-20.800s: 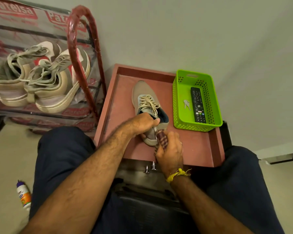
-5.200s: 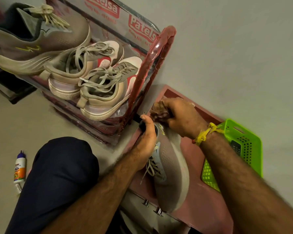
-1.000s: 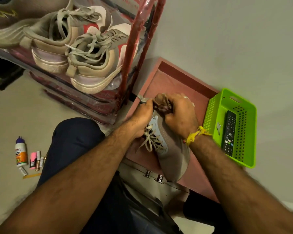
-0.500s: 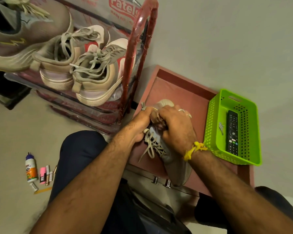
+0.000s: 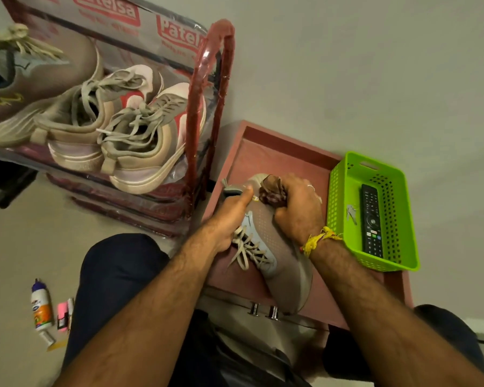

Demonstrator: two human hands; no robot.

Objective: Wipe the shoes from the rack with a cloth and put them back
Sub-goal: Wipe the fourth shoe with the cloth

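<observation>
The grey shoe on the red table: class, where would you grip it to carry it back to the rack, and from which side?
Probably the heel collar of the grey shoe, reached from the rack side, where the left hand already grips it; the opening gives fingers a rim.

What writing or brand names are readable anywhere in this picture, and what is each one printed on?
"Patelsa": red and white label on the clear plastic wrap of the red shoe rack, fully readable once.
"Patel": same label again, cut off by the rack's red frame.
Small white glue bottle on the floor: label too blurred to read.
Black remote control in the green plastic basket: button marks too small to read.
</observation>
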